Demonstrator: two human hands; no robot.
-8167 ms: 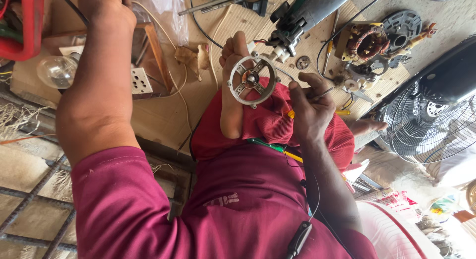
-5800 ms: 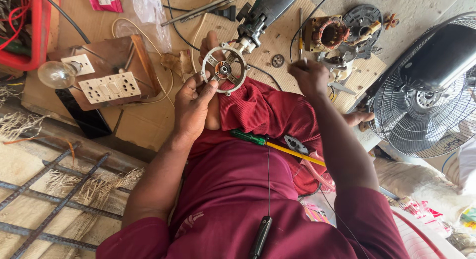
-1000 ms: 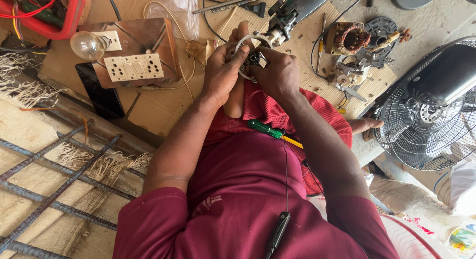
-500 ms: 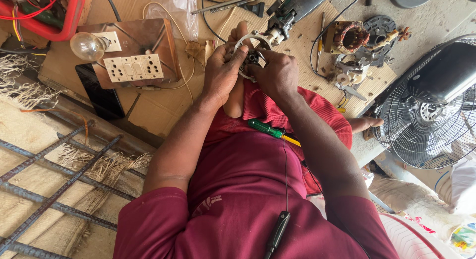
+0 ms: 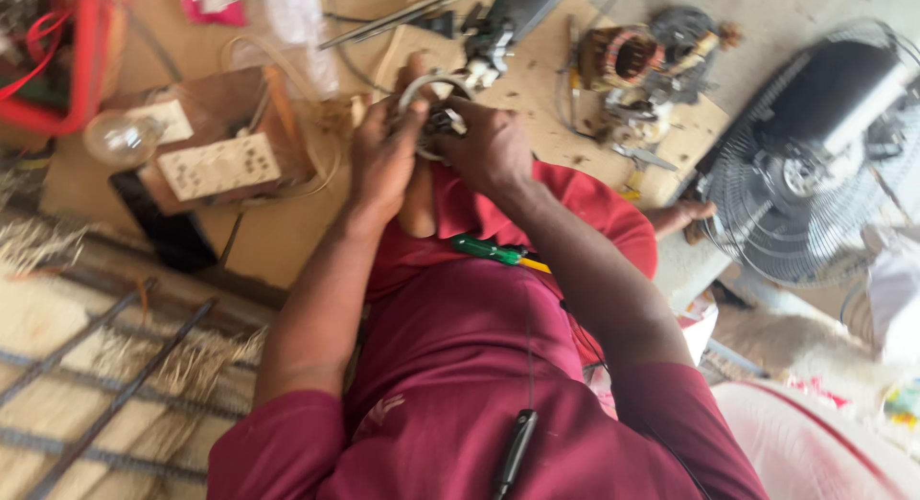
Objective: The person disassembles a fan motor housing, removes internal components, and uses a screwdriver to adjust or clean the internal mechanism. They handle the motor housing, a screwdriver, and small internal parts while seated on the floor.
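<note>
Two hands, mine, closed on one round metal motor part (image 5: 436,112) above my lap, near the board's (image 5: 537,88) front edge.

My left hand (image 5: 383,160) clamps its rim; my right hand (image 5: 489,146) pinches its centre. The wooden board lies on a concrete floor and carries one socket box (image 5: 216,165), one bulb (image 5: 120,136) and one wound stator (image 5: 623,59). One fan (image 5: 815,146) stands off its right edge. One green screwdriver (image 5: 494,251) rests on my lap.
</note>
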